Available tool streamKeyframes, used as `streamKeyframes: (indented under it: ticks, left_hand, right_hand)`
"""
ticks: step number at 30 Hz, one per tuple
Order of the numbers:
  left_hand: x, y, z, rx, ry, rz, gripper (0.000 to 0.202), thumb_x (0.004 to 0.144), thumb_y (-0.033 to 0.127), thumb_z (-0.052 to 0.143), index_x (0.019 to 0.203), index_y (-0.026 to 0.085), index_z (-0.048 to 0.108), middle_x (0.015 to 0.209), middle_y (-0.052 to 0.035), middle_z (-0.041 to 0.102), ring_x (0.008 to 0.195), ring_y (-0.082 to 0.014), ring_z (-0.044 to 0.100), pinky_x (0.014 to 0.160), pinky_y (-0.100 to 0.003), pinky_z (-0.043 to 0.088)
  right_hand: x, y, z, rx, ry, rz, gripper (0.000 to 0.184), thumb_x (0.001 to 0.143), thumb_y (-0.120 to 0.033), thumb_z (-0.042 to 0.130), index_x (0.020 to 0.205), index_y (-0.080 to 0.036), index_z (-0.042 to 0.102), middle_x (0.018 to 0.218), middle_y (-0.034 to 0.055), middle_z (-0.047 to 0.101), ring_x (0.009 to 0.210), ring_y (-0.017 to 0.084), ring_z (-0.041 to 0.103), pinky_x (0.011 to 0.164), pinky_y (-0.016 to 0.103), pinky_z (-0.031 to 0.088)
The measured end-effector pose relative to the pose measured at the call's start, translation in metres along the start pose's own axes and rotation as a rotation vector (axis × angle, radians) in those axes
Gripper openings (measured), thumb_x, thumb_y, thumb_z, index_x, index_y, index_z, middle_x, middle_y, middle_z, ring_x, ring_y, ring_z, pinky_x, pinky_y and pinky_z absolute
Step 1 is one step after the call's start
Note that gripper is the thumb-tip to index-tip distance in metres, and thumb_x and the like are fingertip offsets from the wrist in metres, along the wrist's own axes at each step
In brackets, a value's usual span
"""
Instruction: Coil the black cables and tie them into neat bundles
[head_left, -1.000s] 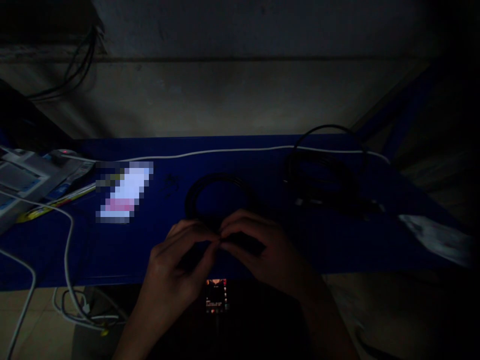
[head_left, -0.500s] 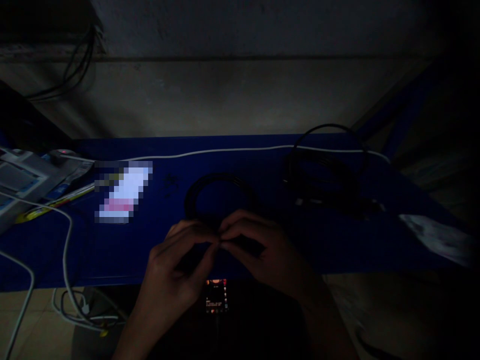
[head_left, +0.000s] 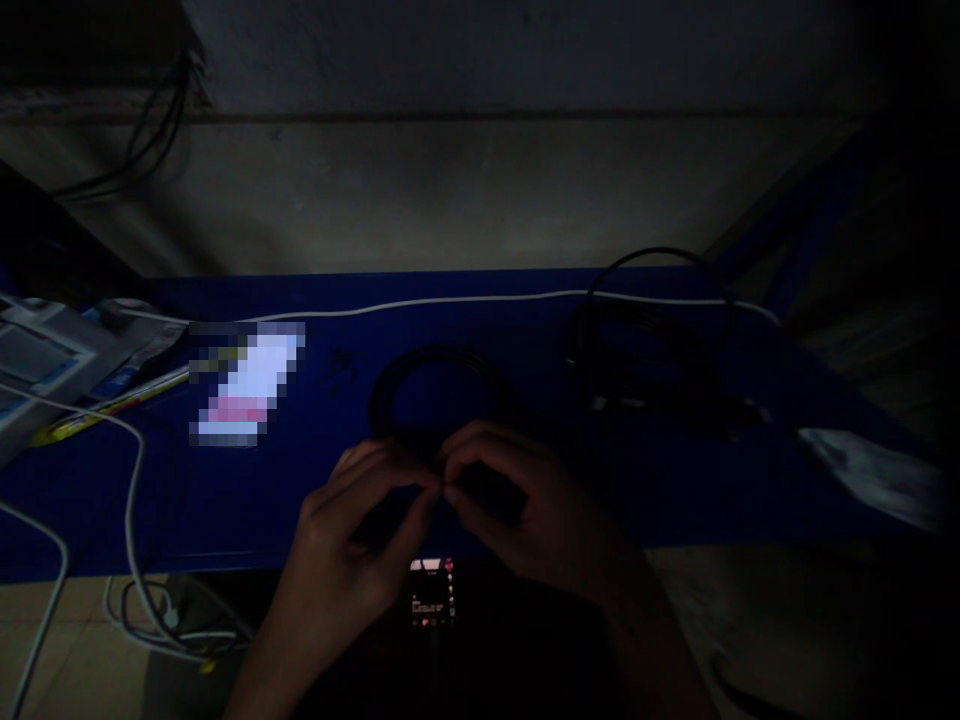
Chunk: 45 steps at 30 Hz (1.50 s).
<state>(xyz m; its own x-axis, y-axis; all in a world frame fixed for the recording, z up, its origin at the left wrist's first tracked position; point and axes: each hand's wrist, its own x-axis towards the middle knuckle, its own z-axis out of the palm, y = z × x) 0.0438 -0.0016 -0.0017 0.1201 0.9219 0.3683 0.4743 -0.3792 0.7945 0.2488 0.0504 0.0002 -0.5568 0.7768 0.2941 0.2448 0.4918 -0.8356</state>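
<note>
My left hand [head_left: 356, 530] and my right hand [head_left: 517, 500] meet fingertip to fingertip over the front part of a blue table. Both are closed in a pinch, thumb against fingers. Whatever sits between the fingertips is too small and dark to make out. Just behind them lies a black coiled cable [head_left: 382, 390], its near side hidden by my hands. Below my hands a lit phone [head_left: 433, 595] glows, partly covered by the left one.
More black cable [head_left: 637, 330] lies coiled at the right, beside a crumpled plastic bag [head_left: 862, 470]. A white cord [head_left: 450, 299] runs along the back of the blue table [head_left: 247, 510]. On the left are a bright, pixelated screen [head_left: 255, 385], a grey device [head_left: 45, 350] and hanging white cables [head_left: 133, 490].
My right fingertips have shifted very slightly, and a small gap shows between the two pinches. The picture on the phone below has changed.
</note>
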Motion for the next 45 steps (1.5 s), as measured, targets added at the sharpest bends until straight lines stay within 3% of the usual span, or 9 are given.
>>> streamKeyframes:
  ticks: [25,45]
  left_hand:
    - [0.0,0.0014,-0.0005,0.075,-0.009,0.002,0.011,0.094,0.016,0.07,0.102,0.024,0.072,0.104,-0.0062,0.074,0.105,-0.0265,0.066,0.091,-0.044,0.052]
    - [0.0,-0.0035,0.003,0.173,-0.035,0.013,0.01,0.097,0.021,0.073,0.106,0.024,0.071,0.109,-0.0057,0.07,0.107,-0.0254,0.062,0.089,-0.042,0.047]
  right_hand:
    - [0.0,0.0037,0.0025,-0.025,0.008,0.002,0.022,0.089,-0.007,0.07,0.1,-0.026,0.067,0.112,0.0033,0.073,0.109,0.021,0.069,0.099,0.037,0.055]
    - [-0.0012,0.0017,0.0013,0.005,-0.002,0.02,0.014,0.099,-0.015,0.064,0.109,-0.025,0.066,0.113,0.005,0.07,0.108,0.021,0.067,0.099,0.037,0.053]
